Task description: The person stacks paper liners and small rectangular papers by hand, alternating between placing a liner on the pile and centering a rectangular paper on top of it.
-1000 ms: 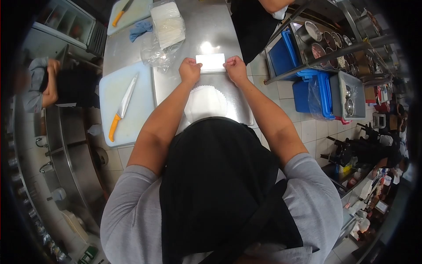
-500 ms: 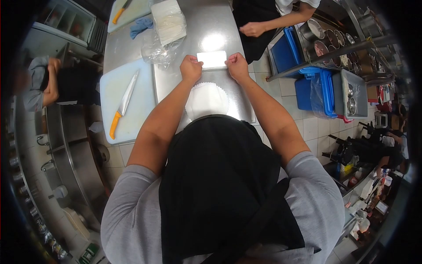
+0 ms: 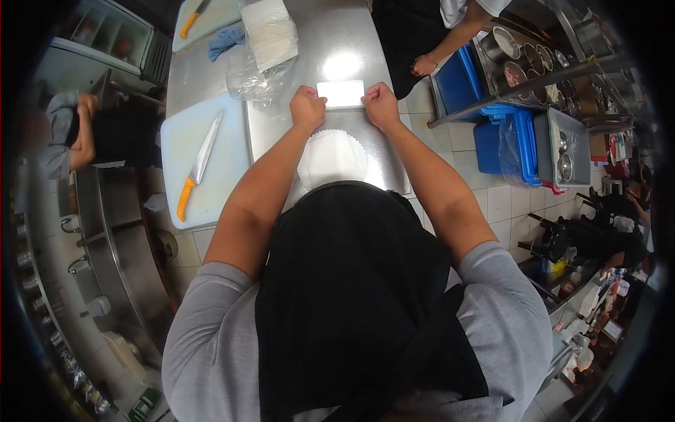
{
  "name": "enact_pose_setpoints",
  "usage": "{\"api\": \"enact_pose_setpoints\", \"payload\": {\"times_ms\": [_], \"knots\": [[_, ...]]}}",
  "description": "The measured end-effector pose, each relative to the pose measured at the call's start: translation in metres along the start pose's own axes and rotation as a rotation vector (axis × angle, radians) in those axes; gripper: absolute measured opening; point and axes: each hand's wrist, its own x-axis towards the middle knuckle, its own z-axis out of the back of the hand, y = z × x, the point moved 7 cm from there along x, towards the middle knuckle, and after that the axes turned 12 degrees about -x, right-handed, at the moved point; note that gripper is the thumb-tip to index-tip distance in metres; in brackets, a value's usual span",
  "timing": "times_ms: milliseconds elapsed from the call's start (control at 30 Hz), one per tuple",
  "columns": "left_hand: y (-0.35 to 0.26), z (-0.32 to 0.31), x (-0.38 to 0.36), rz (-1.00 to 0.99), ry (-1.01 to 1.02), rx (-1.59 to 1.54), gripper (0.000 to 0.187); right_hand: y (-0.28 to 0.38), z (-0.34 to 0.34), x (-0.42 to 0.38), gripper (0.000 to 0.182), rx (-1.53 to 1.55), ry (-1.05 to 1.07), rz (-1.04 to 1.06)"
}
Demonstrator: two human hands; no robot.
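A small flat white rectangle, which looks like folded paper, is held level over the steel table. My left hand pinches its left end, and my right hand pinches the right end, fingers closed on both sides. Between my forearms, close to my apron, lie round white papers with a scalloped edge. Up and to the left, a stack of white paper napkins rests in a clear plastic bag.
A knife with an orange handle lies on a white cutting board at left. Another board and a blue cloth are farther back. Blue bins stand at right. A co-worker's hand hangs beyond the table's right edge.
My hands and the white rectangle stay nearly in place. The co-worker's hand at the upper right has dropped lower and moved to the right, away from the table.
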Motion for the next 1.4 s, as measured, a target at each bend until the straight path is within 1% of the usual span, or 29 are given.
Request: {"api": "enact_pose_setpoints", "payload": {"times_ms": [67, 133, 167, 233, 267, 300, 333, 367, 400, 467, 533, 567, 600, 667, 700, 733, 800, 900, 967, 1000, 1067, 1100, 1133, 1200, 1233, 1267, 1333, 1367, 1400], "knots": [[-0.005, 0.000, -0.002, 0.035, 0.029, 0.004, 0.035, 0.002, 0.002, -0.001, 0.019, -0.011, -0.005, -0.008], [-0.020, 0.004, -0.009, -0.004, -0.031, 0.109, 0.052, -0.001, 0.000, 0.001, 0.019, -0.022, -0.013, -0.013], [-0.024, 0.007, -0.012, -0.006, -0.030, 0.108, 0.052, -0.004, 0.000, 0.001, 0.020, 0.010, -0.020, -0.033], [-0.060, -0.001, -0.023, -0.480, 0.079, 0.295, 0.084, -0.016, -0.006, 0.004, 0.022, 0.043, -0.028, -0.052], [-0.064, 0.000, -0.022, -0.478, 0.080, 0.295, 0.084, -0.024, -0.006, 0.003, 0.022, 0.136, -0.072, -0.071], [-0.071, -0.012, -0.023, -0.560, 0.238, 0.349, 0.091, -0.029, -0.004, 0.001, 0.023, 0.229, -0.117, -0.089], [-0.078, -0.022, -0.025, -0.641, 0.396, 0.402, 0.097, -0.033, -0.004, -0.002, 0.023, 0.226, -0.115, -0.088], [-0.079, -0.032, -0.020, -0.579, 0.506, 0.489, 0.103, -0.043, -0.002, -0.009, 0.022, 0.361, -0.132, -0.166], [-0.082, -0.035, -0.016, -0.580, 0.501, 0.485, 0.103, -0.051, 0.000, -0.017, 0.022, 0.495, -0.150, -0.244], [-0.081, -0.053, -0.014, -0.599, 0.641, 0.693, 0.110, -0.055, 0.008, -0.039, 0.022, 0.532, -0.120, -0.224], [-0.084, -0.062, -0.008, -0.587, 0.677, 0.717, 0.112, -0.064, 0.018, -0.065, 0.023, 0.572, -0.102, -0.211], [-0.083, -0.067, -0.007, -0.566, 0.716, 0.745, 0.114, -0.066, 0.022, -0.080, 0.023, 0.590, -0.040, -0.127], [-0.088, -0.070, -0.007, -0.576, 0.729, 0.746, 0.114, -0.063, 0.025, -0.091, 0.024, 0.609, 0.020, -0.045], [-0.086, -0.072, -0.004, -0.473, 0.781, 0.804, 0.112, -0.067, 0.032, -0.106, 0.024, 0.587, 0.022, -0.034], [-0.086, -0.073, -0.005, -0.481, 0.796, 0.811, 0.112, -0.065, 0.033, -0.112, 0.024, 0.564, 0.038, -0.014], [-0.088, -0.073, -0.004, -0.485, 0.789, 0.816, 0.110, -0.064, 0.034, -0.112, 0.024, 0.571, 0.024, -0.023], [-0.090, -0.075, -0.004, -0.501, 0.788, 0.827, 0.109, -0.064, 0.033, -0.106, 0.024, 0.489, -0.017, -0.042], [-0.090, -0.076, -0.005, -0.489, 0.795, 0.844, 0.111, -0.063, 0.031, -0.104, 0.025, 0.541, -0.030, -0.015], [-0.102, -0.065, -0.011, -0.560, 0.695, 0.732, 0.112, -0.062, 0.033, -0.103, 0.025, 0.543, -0.039, -0.008], [-0.099, -0.059, -0.014, -0.558, 0.691, 0.728, 0.112, -0.062, 0.033, -0.102, 0.025, 0.547, -0.041, -0.001], [-0.109, -0.022, -0.016, -0.650, 0.376, 0.457, 0.111, -0.064, 0.034, -0.100, 0.027, 0.552, -0.044, 0.007], [-0.115, 0.004, -0.028, -0.645, 0.257, 0.339, 0.094, -0.066, 0.033, -0.099, 0.028, 0.560, -0.054, 0.012], [-0.107, 0.023, -0.041, -0.638, 0.253, 0.342, 0.094, -0.067, 0.031, -0.098, 0.028, 0.562, -0.046, 0.011], [-0.073, 0.069, -0.068, -0.438, 0.203, 0.194, 0.064, -0.066, 0.032, -0.101, 0.029, 0.524, -0.058, 0.021], [-0.061, 0.082, -0.094, -0.425, 0.264, 0.149, 0.053, -0.059, 0.034, -0.108, 0.032, 0.366, 0.032, 0.012], [-0.051, 0.093, -0.118, -0.411, 0.318, 0.103, 0.041, -0.042, 0.045, -0.116, 0.032, 0.362, 0.058, 0.017], [-0.048, 0.102, -0.165, -0.589, 0.448, 0.073, 0.036, 0.018, 0.050, -0.144, 0.037, 0.034, 0.220, 0.528], [-0.036, 0.101, -0.178, -0.542, 0.508, 0.098, 0.044, 0.020, 0.041, -0.155, 0.046, 0.041, 0.302, 0.601], [-0.033, 0.103, -0.185, -0.511, 0.491, 0.091, 0.044, 0.029, 0.041, -0.162, 0.046, 0.041, 0.339, 0.601]]}}
